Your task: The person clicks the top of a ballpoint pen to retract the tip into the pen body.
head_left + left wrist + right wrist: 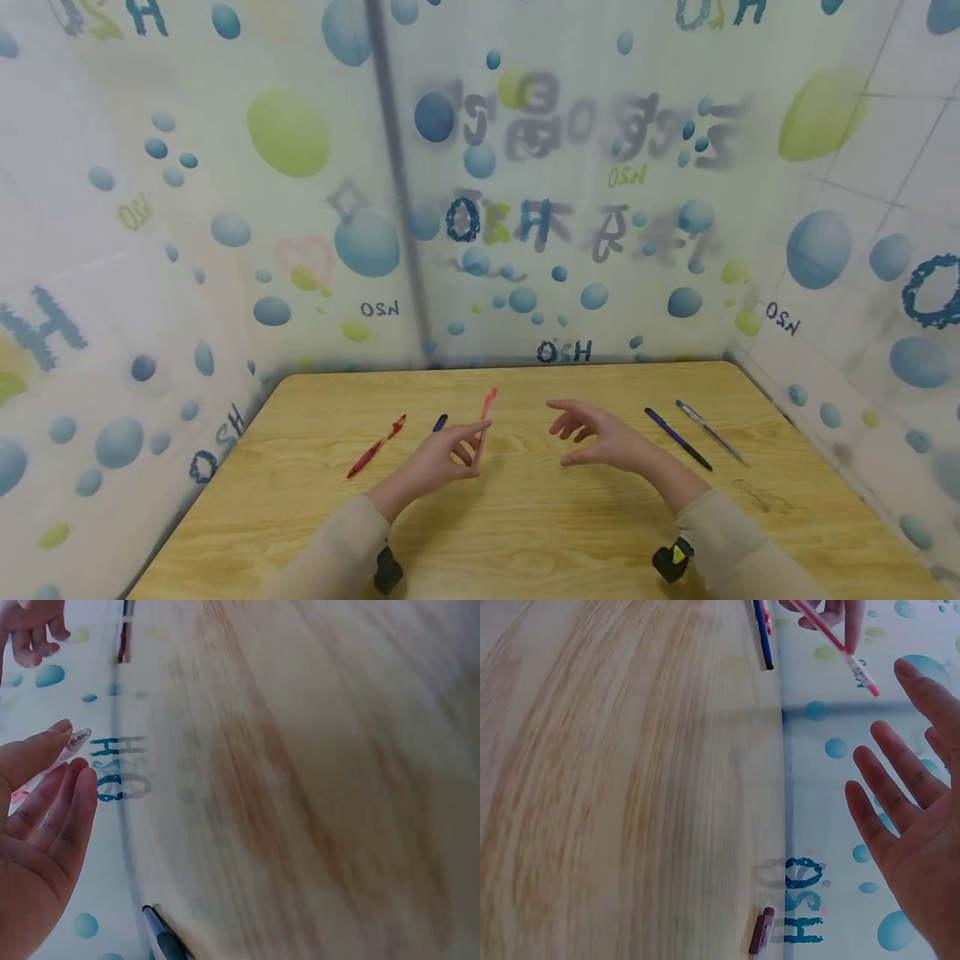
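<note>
My left hand (438, 457) pinches a pink pen (489, 405) between thumb and fingers, held up at a slant over the middle of the table. The clear end of the pen (78, 739) pokes out past the thumb in the left wrist view. Seen from the right wrist, the pen (825, 628) has a white label and a pink end. Across from it, my right hand (603, 435) hovers with its fingers spread and loosely bent, holding nothing. Behind the left hand lies a blue pen (440, 422), partly hidden.
On the wooden table (517, 542), a red pen (377, 446) lies left of the left hand. To the right of the right hand are a dark blue pen (678, 438) and a clear pen with a blue end (711, 432). A printed curtain (517, 275) surrounds the table's back and sides.
</note>
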`<act>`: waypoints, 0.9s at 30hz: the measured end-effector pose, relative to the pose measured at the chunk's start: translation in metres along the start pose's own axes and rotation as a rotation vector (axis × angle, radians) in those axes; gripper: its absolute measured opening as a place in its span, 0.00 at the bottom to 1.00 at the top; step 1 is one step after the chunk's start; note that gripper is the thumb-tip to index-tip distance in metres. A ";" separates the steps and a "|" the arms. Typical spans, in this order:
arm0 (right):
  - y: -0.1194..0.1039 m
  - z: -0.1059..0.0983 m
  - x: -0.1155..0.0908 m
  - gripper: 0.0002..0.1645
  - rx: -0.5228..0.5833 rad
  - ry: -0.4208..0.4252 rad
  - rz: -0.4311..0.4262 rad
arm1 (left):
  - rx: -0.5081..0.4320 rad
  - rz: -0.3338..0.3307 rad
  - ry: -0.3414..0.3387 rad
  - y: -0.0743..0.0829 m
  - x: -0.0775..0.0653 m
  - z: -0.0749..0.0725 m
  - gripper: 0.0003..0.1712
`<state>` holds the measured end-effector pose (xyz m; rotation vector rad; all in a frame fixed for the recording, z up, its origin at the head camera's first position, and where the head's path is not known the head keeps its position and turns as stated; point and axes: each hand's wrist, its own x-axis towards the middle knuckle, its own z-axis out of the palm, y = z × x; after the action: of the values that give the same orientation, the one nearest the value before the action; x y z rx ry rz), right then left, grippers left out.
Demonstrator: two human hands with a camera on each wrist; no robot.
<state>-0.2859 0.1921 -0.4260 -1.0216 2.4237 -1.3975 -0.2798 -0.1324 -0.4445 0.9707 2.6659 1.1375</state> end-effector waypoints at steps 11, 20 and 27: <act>0.011 0.000 -0.008 0.42 0.031 -0.052 0.045 | 0.058 -0.117 -0.113 -0.018 0.004 -0.006 0.43; 0.022 -0.003 -0.015 0.37 -0.051 -0.072 0.065 | 0.159 -0.131 -0.186 -0.030 0.016 -0.005 0.43; 0.026 -0.001 -0.019 0.37 -0.053 -0.080 0.124 | 0.109 -0.144 -0.199 -0.028 0.021 -0.005 0.42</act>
<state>-0.2845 0.2135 -0.4505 -0.9034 2.4320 -1.2353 -0.3126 -0.1375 -0.4565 0.8419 2.6095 0.8288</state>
